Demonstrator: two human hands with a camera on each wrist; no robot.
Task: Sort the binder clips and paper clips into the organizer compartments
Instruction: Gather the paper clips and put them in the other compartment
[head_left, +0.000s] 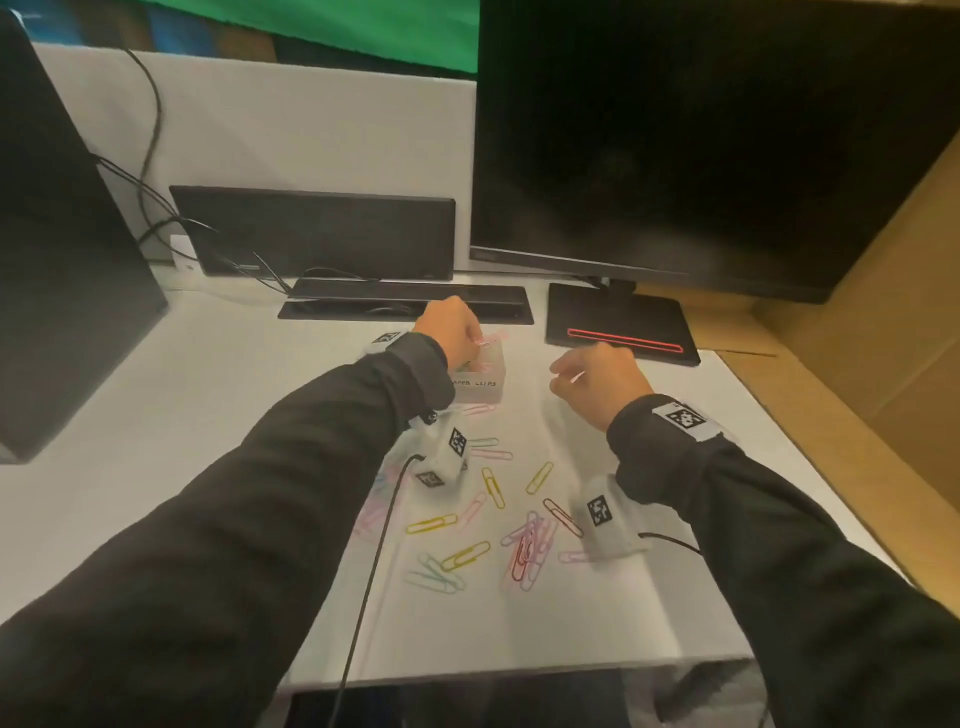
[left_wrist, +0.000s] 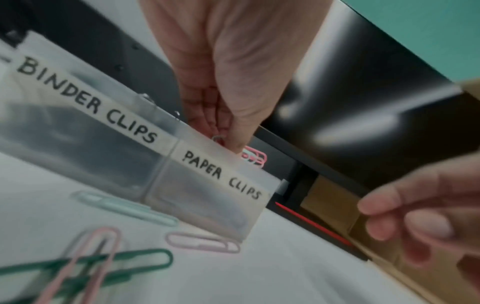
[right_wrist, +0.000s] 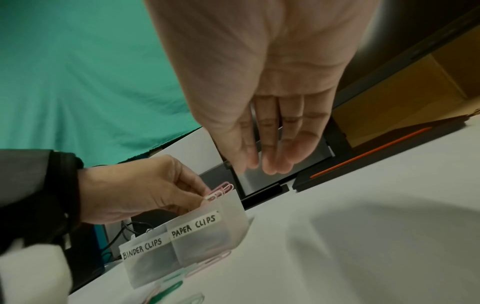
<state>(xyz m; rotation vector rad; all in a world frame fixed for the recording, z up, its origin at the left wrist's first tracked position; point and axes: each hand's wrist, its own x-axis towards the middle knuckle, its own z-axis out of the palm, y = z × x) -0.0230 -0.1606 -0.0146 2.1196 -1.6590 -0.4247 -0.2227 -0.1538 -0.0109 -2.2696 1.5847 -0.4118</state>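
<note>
Head view | left hand (head_left: 448, 327) pinching pink clips (right_wrist: 221, 190) over organizer (right_wrist: 207, 232) PAPER CLIPS compartment; right hand (head_left: 597, 382) loosely curled, empty, beside organizer; loose clips (head_left: 493, 514) scattered on bench (head_left: 182, 415)

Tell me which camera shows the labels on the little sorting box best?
The left wrist view: both labels fill the frame, reading BINDER CLIPS and PAPER CLIPS. The right wrist view shows both smaller but readable. The head view shows only part of one, behind the left hand.

Left hand (right_wrist: 145, 191) pinches pink paper clips (right_wrist: 221, 190) above organizer (right_wrist: 207, 236).
</note>
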